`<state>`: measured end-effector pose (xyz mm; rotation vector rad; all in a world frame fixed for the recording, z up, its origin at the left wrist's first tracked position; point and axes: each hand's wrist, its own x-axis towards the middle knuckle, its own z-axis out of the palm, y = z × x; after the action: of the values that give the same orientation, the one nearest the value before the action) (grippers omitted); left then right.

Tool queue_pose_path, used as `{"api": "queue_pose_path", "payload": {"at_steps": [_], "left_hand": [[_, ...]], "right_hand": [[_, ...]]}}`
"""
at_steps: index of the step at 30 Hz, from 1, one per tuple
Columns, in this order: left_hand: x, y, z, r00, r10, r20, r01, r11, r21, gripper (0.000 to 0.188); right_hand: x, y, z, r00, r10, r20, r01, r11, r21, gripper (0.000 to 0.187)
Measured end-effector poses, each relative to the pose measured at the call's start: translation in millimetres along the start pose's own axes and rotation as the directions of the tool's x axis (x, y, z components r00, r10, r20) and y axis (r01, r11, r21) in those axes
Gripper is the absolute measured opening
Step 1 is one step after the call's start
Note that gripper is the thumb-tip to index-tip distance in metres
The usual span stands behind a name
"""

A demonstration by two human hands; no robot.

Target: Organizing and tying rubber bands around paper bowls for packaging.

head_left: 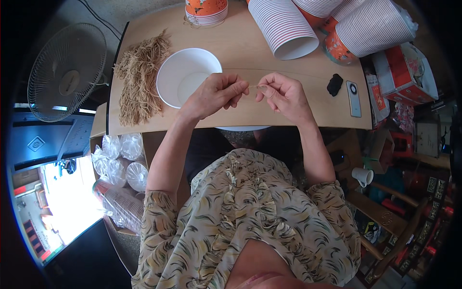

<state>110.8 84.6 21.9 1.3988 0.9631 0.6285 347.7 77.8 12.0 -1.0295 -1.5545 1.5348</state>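
Note:
Over the near part of the table, my left hand [219,95] is closed, its thumb and fingers pinching one end of a short, thin strand of tan twine [254,86]. My right hand [285,98] pinches the same strand a little to the right, so it spans the small gap between my fingertips. Just behind and left of my left hand stands a white paper bucket [174,77], its inside showing nothing but its bottom. A thick bundle of tan twine strands [139,82] lies left of the bucket.
Stacked white paper buckets [284,29] lie at the back right, and an orange bucket stack [207,10] stands at the back. A phone [353,98] and a small black item [334,84] rest at right. Left of the table are a fan [67,72] and bagged goods [120,154].

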Motion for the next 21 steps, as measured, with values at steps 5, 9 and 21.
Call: {"api": "queue_pose_path", "payload": {"at_steps": [5, 9, 21], "left_hand": [[-2, -6, -5, 0.999, 0.014, 0.029, -0.013, 1.0, -0.015, 0.034], [-7, -4, -12, 0.997, 0.018, 0.074, -0.008, 0.991, -0.137, 0.034], [-11, -10, -13, 0.992, 0.088, 0.09, -0.069, 0.977, -0.202, 0.022]], "right_hand": [[-1, 1, 2, 0.998, -0.061, -0.024, 0.06, 0.998, -0.035, 0.009], [-2, 2, 4, 0.992, -0.112, -0.057, 0.108, 0.992, -0.068, 0.007], [7, 4, 11, 0.977, -0.202, -0.064, 0.201, 0.979, -0.017, 0.009]]}}
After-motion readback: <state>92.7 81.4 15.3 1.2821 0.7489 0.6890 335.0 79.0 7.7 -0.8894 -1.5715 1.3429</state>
